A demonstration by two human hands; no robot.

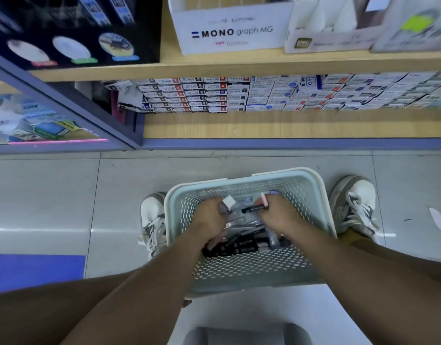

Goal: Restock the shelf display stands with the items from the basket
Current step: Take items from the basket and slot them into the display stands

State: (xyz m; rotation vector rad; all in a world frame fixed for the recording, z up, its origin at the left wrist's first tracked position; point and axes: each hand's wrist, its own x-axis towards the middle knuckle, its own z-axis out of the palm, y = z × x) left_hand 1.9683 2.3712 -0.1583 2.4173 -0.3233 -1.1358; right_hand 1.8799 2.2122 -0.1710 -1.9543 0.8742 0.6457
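Two hands down in a pale green perforated plastic basket [306,195]

Both hands are apart, inside the basket, which stands on the grey tiled floor [52,195] between white laced sneakers [152,220]. The left hand [209,216] curls round a clear pen-like item with a white cap [228,202]. The right hand [276,212] grips a slim black pen [254,208] and a pink-capped piece [264,197]. Beneath the hands lies a heap of dark packets and pens [239,244]. Well beyond the hands, a white cardboard display box marked MONO graph MG [229,31] sits on the wooden shelf [239,66].
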